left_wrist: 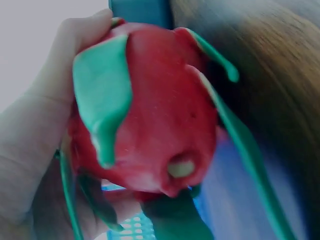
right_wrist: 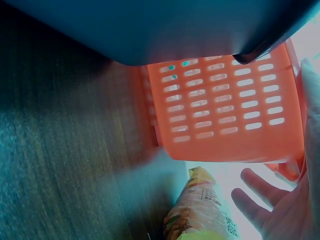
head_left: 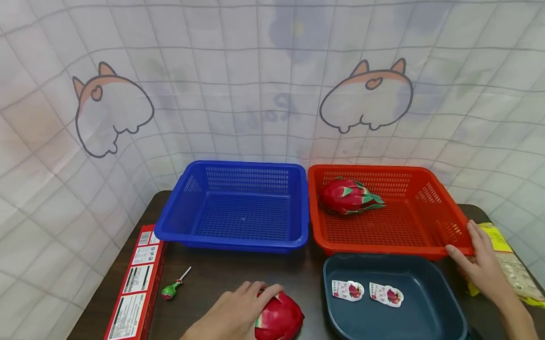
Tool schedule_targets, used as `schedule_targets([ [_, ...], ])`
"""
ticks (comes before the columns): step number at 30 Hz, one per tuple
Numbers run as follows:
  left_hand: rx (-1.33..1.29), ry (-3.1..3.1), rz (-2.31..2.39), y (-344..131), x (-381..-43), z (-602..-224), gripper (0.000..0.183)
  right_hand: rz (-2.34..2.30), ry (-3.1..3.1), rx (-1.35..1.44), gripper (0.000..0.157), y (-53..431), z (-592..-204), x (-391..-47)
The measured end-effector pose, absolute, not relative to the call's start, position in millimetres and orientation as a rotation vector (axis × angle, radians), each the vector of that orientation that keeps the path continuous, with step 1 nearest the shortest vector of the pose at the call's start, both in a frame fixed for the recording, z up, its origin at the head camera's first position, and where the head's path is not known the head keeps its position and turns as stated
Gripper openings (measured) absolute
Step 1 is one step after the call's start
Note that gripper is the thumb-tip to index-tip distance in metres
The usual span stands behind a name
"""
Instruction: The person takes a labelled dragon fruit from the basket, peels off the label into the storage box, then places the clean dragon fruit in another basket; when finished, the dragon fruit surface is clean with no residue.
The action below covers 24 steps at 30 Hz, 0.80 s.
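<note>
My left hand grips a red dragon fruit on the dark table near the front edge; in the left wrist view the dragon fruit with green scales fills the frame, fingers curled round it. My right hand rests with straight fingers against the front right corner of the red basket; the right wrist view shows the red basket wall from below and relaxed fingers. A second dragon fruit lies inside the red basket.
A blue basket stands left of the red one. A dark blue tray with two small packets sits in front. A lollipop and a red box lie at left; a yellow snack bag at right.
</note>
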<state>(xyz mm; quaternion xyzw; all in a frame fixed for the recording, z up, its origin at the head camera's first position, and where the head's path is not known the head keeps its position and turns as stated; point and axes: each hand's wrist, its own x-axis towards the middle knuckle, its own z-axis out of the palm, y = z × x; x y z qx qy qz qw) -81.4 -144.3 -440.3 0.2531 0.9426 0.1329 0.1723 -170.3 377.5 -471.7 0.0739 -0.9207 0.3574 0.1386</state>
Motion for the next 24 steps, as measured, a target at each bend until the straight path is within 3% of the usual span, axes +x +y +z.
schedule_targets([
  [6,0.691,2.667,0.434,-150.2,-76.4,-439.3,0.088,1.024,-2.659,0.205,0.081,380.4,-468.4,-169.6],
  [15,1.003,3.035,0.465,-158.4,-63.4,-413.5,0.090,1.051,-2.674,0.215,0.081,376.7,-466.5,-172.4],
  [19,1.230,3.258,0.511,-153.3,-74.5,-381.9,0.100,1.054,-2.661,0.234,0.080,375.4,-467.6,-173.3],
  [24,1.497,3.357,0.434,-130.8,-113.2,-337.2,0.101,1.063,-2.641,0.252,0.080,377.0,-469.1,-173.7],
])
